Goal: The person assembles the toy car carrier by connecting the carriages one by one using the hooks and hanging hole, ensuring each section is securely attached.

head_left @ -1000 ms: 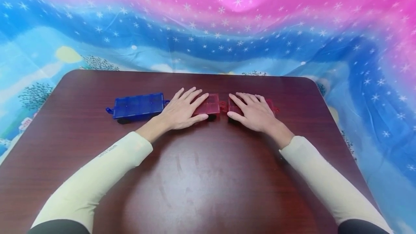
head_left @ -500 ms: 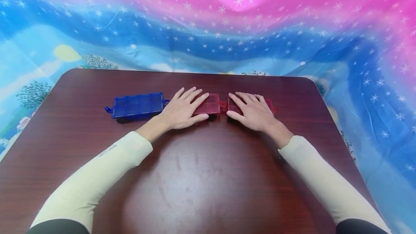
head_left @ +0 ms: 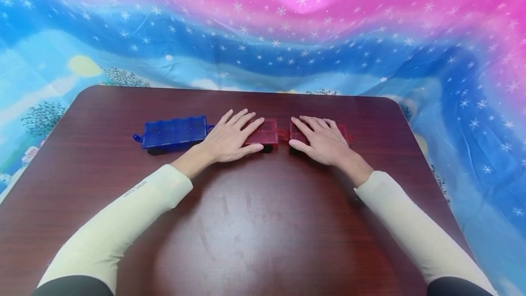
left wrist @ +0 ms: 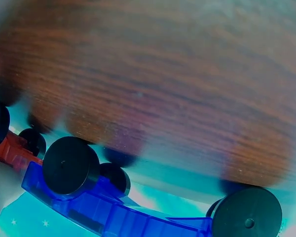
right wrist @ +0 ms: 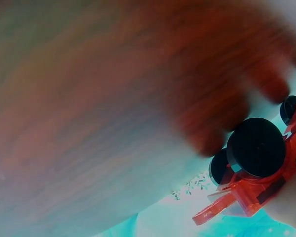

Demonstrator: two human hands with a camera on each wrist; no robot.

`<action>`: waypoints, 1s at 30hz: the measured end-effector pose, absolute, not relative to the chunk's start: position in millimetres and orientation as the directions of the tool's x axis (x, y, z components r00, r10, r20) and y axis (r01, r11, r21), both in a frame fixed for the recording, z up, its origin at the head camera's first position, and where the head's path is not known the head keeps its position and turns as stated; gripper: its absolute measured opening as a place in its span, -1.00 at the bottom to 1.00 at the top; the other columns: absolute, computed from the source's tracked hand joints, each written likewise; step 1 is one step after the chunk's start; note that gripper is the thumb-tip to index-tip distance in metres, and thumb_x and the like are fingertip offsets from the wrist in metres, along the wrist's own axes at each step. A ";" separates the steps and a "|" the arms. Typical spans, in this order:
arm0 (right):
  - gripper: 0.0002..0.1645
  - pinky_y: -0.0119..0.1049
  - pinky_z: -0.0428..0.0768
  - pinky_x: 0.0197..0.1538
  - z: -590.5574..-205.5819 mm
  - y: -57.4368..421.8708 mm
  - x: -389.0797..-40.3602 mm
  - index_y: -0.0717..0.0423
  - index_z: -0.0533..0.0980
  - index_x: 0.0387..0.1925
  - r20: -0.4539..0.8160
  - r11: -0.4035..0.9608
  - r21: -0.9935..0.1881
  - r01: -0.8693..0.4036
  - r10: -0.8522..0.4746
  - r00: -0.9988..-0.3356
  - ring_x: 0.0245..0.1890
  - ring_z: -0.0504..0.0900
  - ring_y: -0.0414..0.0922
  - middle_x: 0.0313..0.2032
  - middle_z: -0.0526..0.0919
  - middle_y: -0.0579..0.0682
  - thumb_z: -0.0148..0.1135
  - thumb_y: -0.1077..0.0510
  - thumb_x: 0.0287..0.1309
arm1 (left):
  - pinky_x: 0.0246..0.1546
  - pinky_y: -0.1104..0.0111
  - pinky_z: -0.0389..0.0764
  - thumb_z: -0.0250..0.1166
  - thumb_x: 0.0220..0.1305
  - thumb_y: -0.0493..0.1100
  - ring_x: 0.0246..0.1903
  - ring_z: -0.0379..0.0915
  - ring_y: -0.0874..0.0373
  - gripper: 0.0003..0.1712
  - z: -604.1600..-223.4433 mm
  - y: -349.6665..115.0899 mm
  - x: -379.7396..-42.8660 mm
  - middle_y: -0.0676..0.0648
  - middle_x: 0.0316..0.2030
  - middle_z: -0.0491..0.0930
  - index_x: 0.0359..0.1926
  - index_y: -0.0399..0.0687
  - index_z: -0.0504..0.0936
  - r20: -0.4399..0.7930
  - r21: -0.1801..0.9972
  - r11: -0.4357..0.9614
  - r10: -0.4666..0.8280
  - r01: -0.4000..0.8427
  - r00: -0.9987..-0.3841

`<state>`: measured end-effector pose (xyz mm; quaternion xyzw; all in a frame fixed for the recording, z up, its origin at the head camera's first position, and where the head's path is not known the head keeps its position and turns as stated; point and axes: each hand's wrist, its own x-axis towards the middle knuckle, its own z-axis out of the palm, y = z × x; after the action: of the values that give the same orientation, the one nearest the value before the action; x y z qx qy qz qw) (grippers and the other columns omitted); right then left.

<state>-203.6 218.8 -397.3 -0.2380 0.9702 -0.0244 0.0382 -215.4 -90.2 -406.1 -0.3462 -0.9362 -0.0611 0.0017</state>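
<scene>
In the head view my left hand (head_left: 230, 140) lies with straight, spread fingers on a see-through red toy wagon (head_left: 267, 130), covering its left part. My right hand (head_left: 322, 140) rests the same way on a second red wagon (head_left: 344, 129), hiding most of its top. Between these two wagons sits a small red coupling (head_left: 281, 134); whether it is hooked cannot be told. To the left stands a longer blue toy wagon (head_left: 174, 132), its right end tucked behind my left wrist. Black wheels (left wrist: 70, 165) show beneath the blue wagon in the left wrist view.
All the wagons stand in a row toward the far side of a dark brown wooden table (head_left: 263, 223). Behind the table hangs a pink and blue curtain (head_left: 263, 26) with snowflakes. A free blue hook (head_left: 138, 139) sticks out at the row's left end.
My right hand and the red wagon under it shift slightly left, then slightly right, widening the gap to the other red wagon a little. My left hand and the blue wagon stay nearly still.
</scene>
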 end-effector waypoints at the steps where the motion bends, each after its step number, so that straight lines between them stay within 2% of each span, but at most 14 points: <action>1: 0.03 0.19 0.02 0.41 -396.9 219.0 -203.8 -0.22 -0.04 0.63 -0.061 0.885 -0.065 -0.462 -0.465 -0.883 0.49 0.13 0.13 0.54 0.11 0.06 -0.36 -0.63 0.32 | 0.51 -0.06 -0.27 -0.28 0.37 0.60 0.58 -0.25 -0.06 0.00 -405.2 -90.4 -215.6 -0.10 0.57 0.05 0.63 0.22 -0.01 0.041 0.115 0.752 0.649 0.649 -0.760; 8: 0.03 0.19 -0.01 0.43 -395.7 220.6 -203.9 -0.22 -0.03 0.63 -0.051 0.883 -0.059 -0.465 -0.468 -0.882 0.50 0.12 0.11 0.54 0.13 0.06 -0.32 -0.62 0.32 | 0.51 -0.04 -0.33 -0.29 0.36 0.61 0.58 -0.29 -0.05 0.00 -403.6 -90.0 -216.3 -0.09 0.58 0.02 0.64 0.25 -0.05 0.021 0.118 0.753 0.650 0.648 -0.760; 30: 0.04 0.25 -0.08 0.48 -393.9 216.6 -202.5 -0.17 0.03 0.62 -0.038 0.881 -0.057 -0.470 -0.472 -0.881 0.54 0.05 0.14 0.54 0.14 0.09 -0.23 -0.60 0.32 | 0.50 -0.05 -0.35 -0.23 0.33 0.62 0.58 -0.32 -0.07 0.01 -400.1 -90.1 -213.5 -0.10 0.57 0.05 0.63 0.25 0.02 -0.013 0.115 0.762 0.643 0.637 -0.766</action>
<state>-202.5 216.6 -393.9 -0.2429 0.9694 -0.0232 0.0253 -213.5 -90.1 -400.1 -0.3410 -0.9383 -0.0521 -0.0256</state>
